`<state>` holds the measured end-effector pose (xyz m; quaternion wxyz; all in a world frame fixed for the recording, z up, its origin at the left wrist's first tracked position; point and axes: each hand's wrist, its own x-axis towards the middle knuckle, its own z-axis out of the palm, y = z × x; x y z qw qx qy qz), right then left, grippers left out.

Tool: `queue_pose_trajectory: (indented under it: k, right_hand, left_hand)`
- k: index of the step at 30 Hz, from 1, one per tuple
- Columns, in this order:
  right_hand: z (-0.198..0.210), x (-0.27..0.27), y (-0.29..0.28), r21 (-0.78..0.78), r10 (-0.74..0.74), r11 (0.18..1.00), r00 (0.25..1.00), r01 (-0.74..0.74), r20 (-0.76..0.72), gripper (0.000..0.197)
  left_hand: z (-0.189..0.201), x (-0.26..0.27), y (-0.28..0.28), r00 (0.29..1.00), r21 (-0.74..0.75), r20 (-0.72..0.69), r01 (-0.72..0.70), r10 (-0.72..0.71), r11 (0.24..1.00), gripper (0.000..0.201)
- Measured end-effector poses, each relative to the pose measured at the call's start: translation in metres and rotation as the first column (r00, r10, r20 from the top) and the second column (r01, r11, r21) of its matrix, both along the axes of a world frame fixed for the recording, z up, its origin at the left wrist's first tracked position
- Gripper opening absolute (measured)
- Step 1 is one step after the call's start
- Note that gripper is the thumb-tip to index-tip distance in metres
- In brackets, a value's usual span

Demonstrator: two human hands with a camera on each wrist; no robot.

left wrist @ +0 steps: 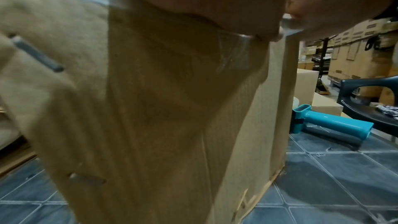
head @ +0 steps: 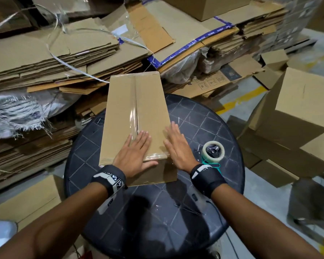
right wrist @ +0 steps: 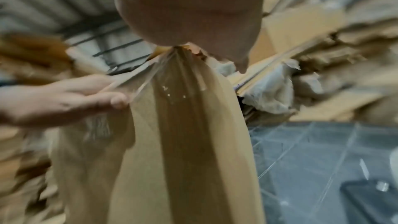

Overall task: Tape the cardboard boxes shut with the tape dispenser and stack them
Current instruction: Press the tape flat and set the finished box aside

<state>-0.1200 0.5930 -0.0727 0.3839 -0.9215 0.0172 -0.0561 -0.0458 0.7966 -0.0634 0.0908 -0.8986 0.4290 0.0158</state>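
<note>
Both forearms reached forward over the round dark table [head: 204, 116], wrists level, hands side by side but apart on the near end of the cardboard box [head: 120, 113], which lay on the table with clear tape [head: 135, 116] along its centre seam. Left hand [head: 133, 154] lay flat on the box top, fingers straight and together over the tape end, thumb hooked over the near edge; right hand [head: 178, 146] pressed flat-fingered at the box's near right corner, gripping nothing. Tape dispenser [head: 212, 152] sat on the table just right of the right wrist, teal handle [left wrist: 331, 123] lying flat.
</note>
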Motion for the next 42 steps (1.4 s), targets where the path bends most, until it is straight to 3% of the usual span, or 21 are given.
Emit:
queue_pose_trajectory:
  k: [2, 7, 9, 12, 17, 21, 24, 26, 32, 39, 41, 42]
  right_hand:
    - [-0.003, -0.003, -0.009, -0.243, 0.185, 0.954, 0.983, -0.176, 0.014, 0.077]
    - [-0.002, 0.009, -0.019, -0.592, 0.339, 0.729, 0.933, -0.344, -0.124, 0.090]
    - [-0.004, 0.010, -0.020, -0.635, 0.323, 0.684, 0.930, -0.358, -0.176, 0.097]
    - [0.000, 0.007, -0.022, -0.628, 0.290, 0.684, 0.928, -0.371, -0.233, 0.099]
    - [0.020, 0.013, -0.037, -0.521, 0.414, 0.684, 0.860, -0.511, -0.299, 0.092]
    - [0.039, 0.025, -0.066, -0.554, 0.542, 0.520, 0.752, -0.650, -0.375, 0.085]
    - [0.030, 0.028, -0.077, -0.671, 0.579, 0.423, 0.751, -0.609, -0.317, 0.078]
    - [0.018, 0.028, -0.075, -0.698, 0.580, 0.442, 0.773, -0.563, -0.257, 0.076]
    - [-0.015, 0.019, -0.051, -0.602, 0.502, 0.677, 0.864, -0.423, -0.043, 0.067]
    - [0.013, 0.019, -0.053, -0.660, 0.523, 0.595, 0.845, -0.458, -0.115, 0.083]
    - [0.022, 0.022, -0.046, -0.664, 0.531, 0.601, 0.843, -0.445, -0.084, 0.077]
    - [0.026, 0.025, -0.042, -0.660, 0.538, 0.609, 0.840, -0.441, -0.065, 0.074]
  left_hand:
    - [-0.002, 0.000, -0.001, 1.000, 0.001, 0.015, -0.002, 0.002, 1.000, 0.110]
    - [-0.001, 0.002, 0.001, 1.000, 0.013, -0.003, 0.002, -0.002, 1.000, 0.122]
    - [0.003, 0.006, 0.008, 0.999, -0.010, -0.025, 0.042, -0.042, 0.999, 0.116]
    - [0.008, 0.020, 0.028, 0.990, -0.077, -0.024, 0.135, -0.137, 0.988, 0.096]
    - [-0.004, 0.031, 0.051, 0.976, -0.080, 0.058, 0.213, -0.209, 0.974, 0.084]
    - [-0.007, 0.030, 0.054, 0.972, -0.084, 0.119, 0.213, -0.202, 0.973, 0.086]
    - [-0.008, 0.028, 0.055, 0.975, -0.105, 0.130, 0.196, -0.182, 0.975, 0.087]
    - [-0.009, 0.027, 0.055, 0.977, -0.127, 0.135, 0.185, -0.167, 0.975, 0.089]
    - [-0.012, 0.027, 0.055, 0.980, -0.155, 0.152, 0.149, -0.126, 0.977, 0.091]
    - [-0.011, 0.021, 0.056, 0.976, -0.194, 0.188, -0.076, 0.113, 0.978, 0.084]
    - [-0.013, 0.014, 0.056, 0.931, -0.265, 0.208, -0.241, 0.299, 0.934, 0.079]
    - [-0.016, 0.010, 0.055, 0.882, -0.350, 0.196, -0.345, 0.428, 0.871, 0.074]
